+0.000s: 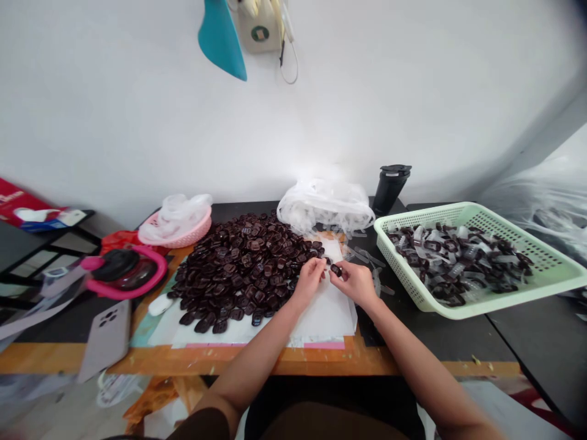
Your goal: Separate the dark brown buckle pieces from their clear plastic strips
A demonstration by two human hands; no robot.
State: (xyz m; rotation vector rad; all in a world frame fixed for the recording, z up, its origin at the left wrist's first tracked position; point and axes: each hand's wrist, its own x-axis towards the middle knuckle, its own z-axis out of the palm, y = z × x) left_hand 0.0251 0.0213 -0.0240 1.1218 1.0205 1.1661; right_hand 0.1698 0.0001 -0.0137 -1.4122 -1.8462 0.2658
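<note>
My right hand (356, 282) pinches a small dark brown plastic piece (337, 270) between thumb and fingers, above the white sheets. Just left of it, my left hand (312, 278) is closed in a pinch at its fingertips; what it grips is too small to make out. Beside my left hand spreads a big heap of glossy dark brown plastic pieces (243, 263), flat and rounded. White paper sheets (321, 311) lie under both hands and part of the heap. Clear plastic strips (367, 260) are scattered right of the sheets.
A pale green basket (431, 304) at right holds dark pieces with clear strips. Behind my hands sits a clear bag (325, 208) of strips, beside a black tumbler (391, 188). Leftward are a pink basket (192, 232), a pink-handled object (126, 293) and a phone (106, 333).
</note>
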